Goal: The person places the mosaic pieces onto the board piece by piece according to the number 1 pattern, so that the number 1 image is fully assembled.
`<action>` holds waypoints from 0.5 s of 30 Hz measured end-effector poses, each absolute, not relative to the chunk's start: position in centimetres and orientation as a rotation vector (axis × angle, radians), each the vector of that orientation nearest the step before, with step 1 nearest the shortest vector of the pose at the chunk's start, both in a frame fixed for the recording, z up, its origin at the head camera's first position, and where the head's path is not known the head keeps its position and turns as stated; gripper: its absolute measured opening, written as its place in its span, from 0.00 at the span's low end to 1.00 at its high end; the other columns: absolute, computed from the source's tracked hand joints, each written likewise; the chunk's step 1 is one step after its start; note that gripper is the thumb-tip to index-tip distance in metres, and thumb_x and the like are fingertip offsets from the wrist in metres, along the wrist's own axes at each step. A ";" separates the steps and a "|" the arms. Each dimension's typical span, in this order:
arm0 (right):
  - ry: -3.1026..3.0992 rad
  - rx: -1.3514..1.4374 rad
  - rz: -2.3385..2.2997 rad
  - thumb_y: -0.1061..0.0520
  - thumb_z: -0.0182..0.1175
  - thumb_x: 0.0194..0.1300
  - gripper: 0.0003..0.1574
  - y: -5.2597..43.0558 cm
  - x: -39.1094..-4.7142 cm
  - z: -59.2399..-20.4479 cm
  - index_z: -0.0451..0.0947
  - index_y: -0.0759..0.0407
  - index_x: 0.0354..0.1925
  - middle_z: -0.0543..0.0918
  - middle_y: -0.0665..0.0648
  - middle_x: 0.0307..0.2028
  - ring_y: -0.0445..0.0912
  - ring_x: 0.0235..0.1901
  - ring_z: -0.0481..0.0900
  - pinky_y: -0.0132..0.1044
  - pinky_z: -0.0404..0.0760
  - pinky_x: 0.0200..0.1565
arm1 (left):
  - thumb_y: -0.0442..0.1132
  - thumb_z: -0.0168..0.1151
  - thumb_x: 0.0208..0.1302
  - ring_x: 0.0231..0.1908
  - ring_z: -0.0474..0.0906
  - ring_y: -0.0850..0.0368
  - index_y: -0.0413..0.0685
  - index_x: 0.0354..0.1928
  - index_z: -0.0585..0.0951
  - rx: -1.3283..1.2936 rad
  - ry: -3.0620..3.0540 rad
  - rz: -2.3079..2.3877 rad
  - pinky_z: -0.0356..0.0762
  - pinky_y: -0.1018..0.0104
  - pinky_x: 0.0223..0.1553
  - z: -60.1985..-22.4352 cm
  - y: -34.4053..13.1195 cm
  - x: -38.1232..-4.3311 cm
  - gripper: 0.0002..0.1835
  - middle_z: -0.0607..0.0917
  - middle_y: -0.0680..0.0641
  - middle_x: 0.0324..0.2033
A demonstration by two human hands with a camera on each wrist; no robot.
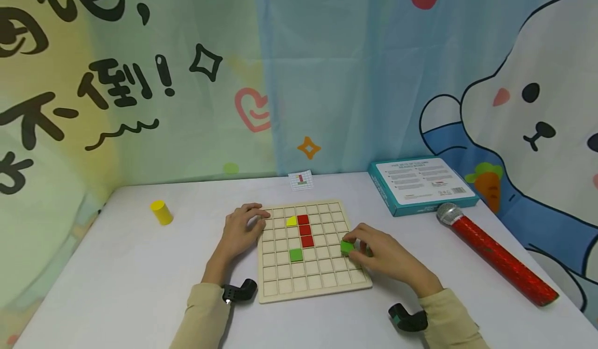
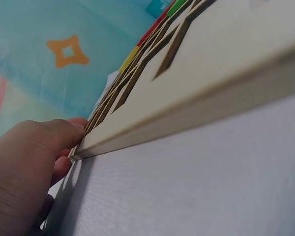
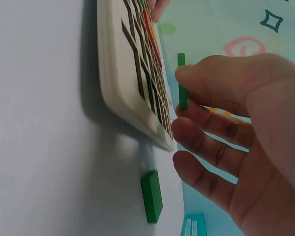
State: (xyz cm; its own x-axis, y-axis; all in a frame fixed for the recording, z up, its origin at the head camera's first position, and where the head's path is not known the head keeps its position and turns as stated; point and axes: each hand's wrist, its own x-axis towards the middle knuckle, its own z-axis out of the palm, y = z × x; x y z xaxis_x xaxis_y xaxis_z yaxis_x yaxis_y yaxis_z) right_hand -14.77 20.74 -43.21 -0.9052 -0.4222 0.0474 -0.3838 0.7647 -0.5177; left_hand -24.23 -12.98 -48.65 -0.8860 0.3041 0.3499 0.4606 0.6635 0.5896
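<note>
A wooden grid board (image 1: 322,284) lies flat on the table. My left hand (image 1: 240,229) grips its left edge near the far corner, with the thumb at the rim in the left wrist view. On the grid sit a yellow tile (image 1: 291,221), a column of three red tiles (image 1: 305,230) and a green tile (image 1: 296,255). Over the board's right side, my right hand (image 1: 385,253) pinches another green tile (image 3: 182,81) between thumb and finger, tilted on edge in the right wrist view. Beside the board, a loose green tile (image 3: 151,196) lies on the table under that hand.
A small printed card (image 1: 300,180) lies behind the board. The yellow cylinder (image 1: 161,212) stands at the left. On the right are a teal box (image 1: 422,185) and a red microphone (image 1: 502,258). A printed curtain (image 1: 322,79) hangs behind the table.
</note>
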 end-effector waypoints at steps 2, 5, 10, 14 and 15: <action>2.881 -0.677 -0.826 0.54 0.63 0.61 0.17 20.4 -14.9 -43.2 0.77 0.52 0.50 0.75 0.45 0.40 0.35 0.32 0.70 0.27 0.73 0.32 | 0.40 0.59 0.64 0.56 0.73 0.43 0.56 0.44 0.83 -0.618 -2.664 -1.031 0.60 0.41 0.55 -48.6 -12.9 -24.2 0.09 0.79 0.44 0.56; 2.876 -0.706 -0.828 0.54 0.63 0.61 0.17 19.8 -15.1 -43.2 0.77 0.53 0.50 0.75 0.44 0.39 0.35 0.32 0.71 0.27 0.73 0.32 | 0.40 0.59 0.64 0.57 0.72 0.43 0.56 0.44 0.83 -0.605 -2.673 -1.027 0.60 0.42 0.55 -48.6 -12.9 -24.2 0.09 0.78 0.44 0.56; 2.854 -0.749 -0.827 0.54 0.62 0.62 0.18 18.5 -15.5 -43.0 0.78 0.54 0.51 0.75 0.44 0.39 0.34 0.31 0.70 0.26 0.73 0.31 | 0.40 0.59 0.64 0.57 0.72 0.42 0.56 0.44 0.83 -0.596 -2.669 -1.025 0.61 0.42 0.55 -48.6 -13.0 -24.2 0.08 0.79 0.44 0.56; 2.834 -0.776 -0.829 0.54 0.61 0.62 0.17 17.6 -15.7 -42.9 0.78 0.53 0.51 0.75 0.45 0.38 0.33 0.29 0.70 0.26 0.73 0.31 | 0.41 0.59 0.64 0.56 0.73 0.41 0.56 0.44 0.83 -0.625 -2.647 -1.026 0.61 0.40 0.55 -48.7 -13.0 -24.2 0.08 0.79 0.44 0.55; 2.832 -0.783 -0.830 0.54 0.61 0.62 0.17 17.4 -15.7 -43.0 0.78 0.53 0.51 0.75 0.45 0.38 0.33 0.29 0.70 0.26 0.73 0.31 | 0.41 0.59 0.64 0.56 0.73 0.41 0.56 0.44 0.83 -0.633 -2.643 -1.023 0.61 0.40 0.55 -48.7 -13.0 -24.3 0.08 0.79 0.44 0.55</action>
